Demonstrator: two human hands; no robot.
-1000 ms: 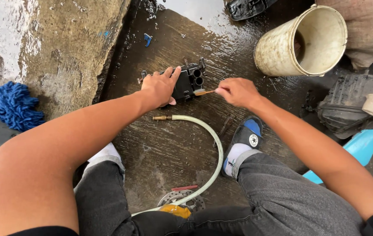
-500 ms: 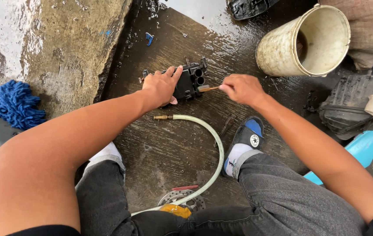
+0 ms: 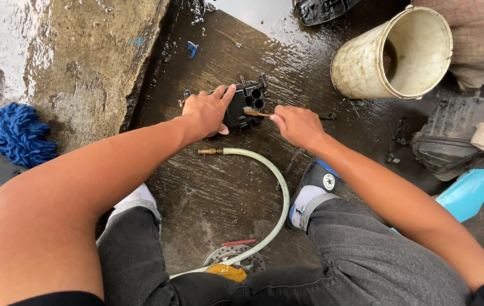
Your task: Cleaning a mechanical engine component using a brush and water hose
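A black plastic engine part [image 3: 246,105] with round openings lies on the wet dark floor. My left hand [image 3: 207,112] presses down on its left side and holds it still. My right hand [image 3: 295,126] grips a small brush with a brown handle [image 3: 256,113], whose bristle end touches the part near the round openings. Both forearms reach forward from the bottom of the view, over my knees in grey trousers.
A pale hose with a brass nozzle [image 3: 259,164] curves on the floor below the hands. A dirty cream bucket [image 3: 392,54] lies on its side at upper right. A black cover [image 3: 457,136], blue panel [image 3: 471,192], brake disc [image 3: 233,262] and blue mop head [image 3: 18,133] lie around.
My right hand has shifted slightly with the brush along the part's right side. My left hand has stayed on the part.
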